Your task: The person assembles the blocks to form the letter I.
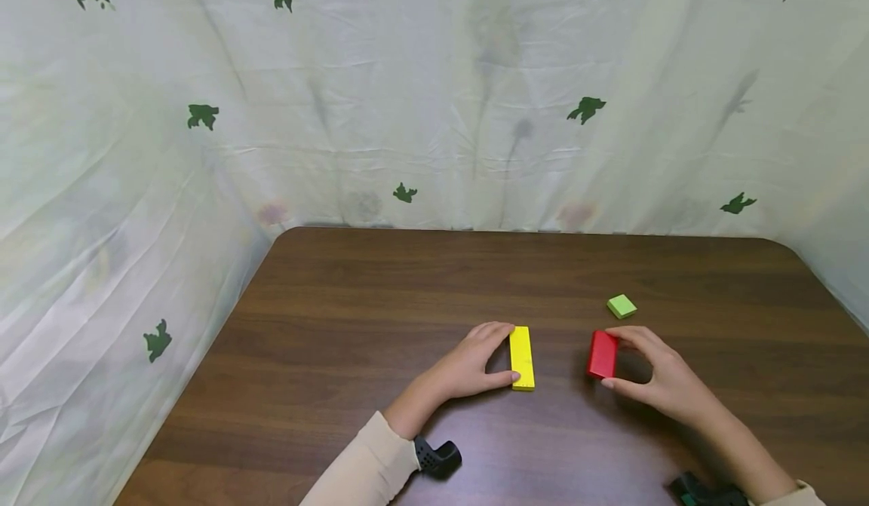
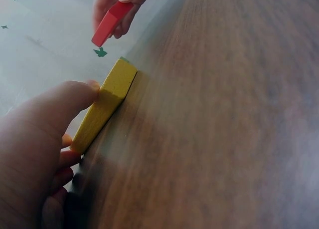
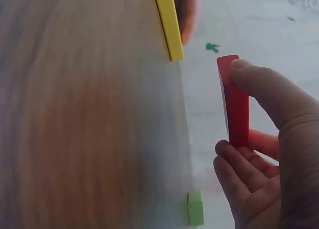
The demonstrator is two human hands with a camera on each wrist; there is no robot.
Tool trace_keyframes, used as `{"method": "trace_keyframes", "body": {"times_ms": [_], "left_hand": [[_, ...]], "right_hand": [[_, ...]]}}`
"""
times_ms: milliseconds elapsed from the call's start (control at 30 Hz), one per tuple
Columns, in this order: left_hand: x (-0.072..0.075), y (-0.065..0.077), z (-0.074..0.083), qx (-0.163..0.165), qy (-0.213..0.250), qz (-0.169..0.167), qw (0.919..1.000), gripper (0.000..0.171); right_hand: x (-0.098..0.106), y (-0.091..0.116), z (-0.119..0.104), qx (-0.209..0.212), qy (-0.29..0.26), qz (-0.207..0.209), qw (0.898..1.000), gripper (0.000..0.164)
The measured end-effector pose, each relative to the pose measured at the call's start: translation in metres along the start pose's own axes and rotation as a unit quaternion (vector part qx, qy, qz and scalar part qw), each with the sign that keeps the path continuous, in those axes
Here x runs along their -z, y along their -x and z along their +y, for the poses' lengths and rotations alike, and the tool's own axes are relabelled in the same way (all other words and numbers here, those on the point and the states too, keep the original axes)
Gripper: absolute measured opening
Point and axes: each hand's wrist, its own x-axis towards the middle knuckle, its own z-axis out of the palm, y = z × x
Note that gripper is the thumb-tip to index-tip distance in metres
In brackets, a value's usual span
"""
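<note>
A long yellow block (image 1: pixel 521 359) lies flat on the brown table. My left hand (image 1: pixel 468 363) holds it by its two ends, thumb at the near end and fingers at the far one. To the right, a shorter red block (image 1: pixel 602 354) is pinched lengthwise between thumb and fingers of my right hand (image 1: pixel 661 378). In the right wrist view the red block (image 3: pixel 237 102) is raised above the tabletop. Past the right hand, a small light green block (image 1: pixel 621 306) rests on the table, touched by neither hand.
The wooden table (image 1: pixel 380 280) has rounded far corners. A pale curtain (image 1: pixel 434 99) with green bird and leaf prints hangs behind it and along the left. A black wrist device (image 1: pixel 437 458) sits on the left wrist, and another (image 1: pixel 706 491) by the right.
</note>
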Motion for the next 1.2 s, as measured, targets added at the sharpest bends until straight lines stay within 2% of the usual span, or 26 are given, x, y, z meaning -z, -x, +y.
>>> {"method": "trace_keyframes", "body": {"times_ms": [333,933,1200], "left_hand": [[0.0,0.0,0.0,-0.003,0.0,0.004,1.0,0.069],[0.0,0.0,0.0,0.002,-0.001,0.004,1.0,0.069],[0.001,0.001,0.002,0.003,0.002,0.004,1.0,0.068]], "right_hand": [[-0.012,-0.005,-0.01,0.05,0.003,-0.015,0.999,0.066],[-0.035,-0.011,-0.029,0.133,-0.06,-0.064,0.987,0.066],[-0.029,-0.012,-0.067,0.144,-0.078,-0.07,0.984,0.061]]}}
